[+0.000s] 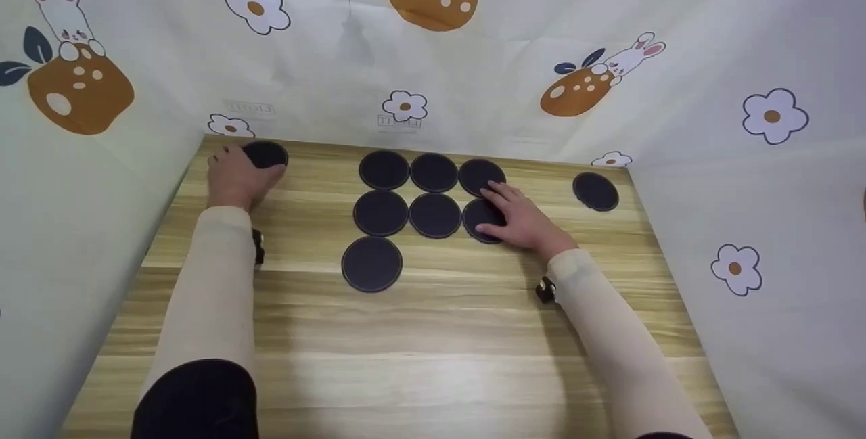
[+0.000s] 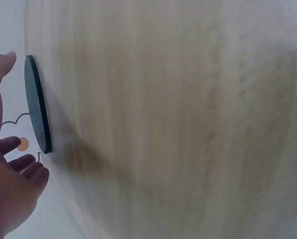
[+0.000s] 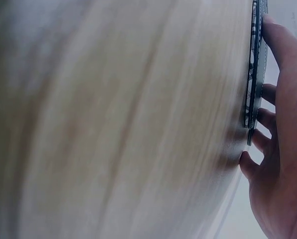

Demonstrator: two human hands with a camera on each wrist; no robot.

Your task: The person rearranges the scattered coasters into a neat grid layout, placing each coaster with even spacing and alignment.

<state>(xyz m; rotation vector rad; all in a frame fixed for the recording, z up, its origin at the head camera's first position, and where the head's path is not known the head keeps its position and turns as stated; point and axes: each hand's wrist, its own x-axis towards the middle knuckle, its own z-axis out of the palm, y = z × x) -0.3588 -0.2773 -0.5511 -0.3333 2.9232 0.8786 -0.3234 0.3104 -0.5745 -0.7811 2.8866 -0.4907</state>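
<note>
Round black coasters with stitched rims lie flat on the wooden table. At the back left, my left hand [image 1: 232, 178] spreads its thumb and fingers over a lone coaster [image 1: 268, 153]. In the left wrist view, a gap shows between that hand [image 2: 11, 194] and the coaster [image 2: 37, 104]. My right hand [image 1: 524, 219] rests on the right-end coaster [image 1: 476, 211] of the middle row, its fingertips reaching the back-row coaster [image 1: 482, 174] behind. From the right wrist, the thumb of the hand [image 3: 288, 134] touches a coaster's edge [image 3: 258, 74], the fingers extended beside it.
More coasters make up the block, with one front coaster [image 1: 371, 264] below its left column. Another single coaster [image 1: 595, 191] lies at the back right. Pale printed curtains [image 1: 325, 53] enclose the wooden table [image 1: 406, 344] at the back and both sides.
</note>
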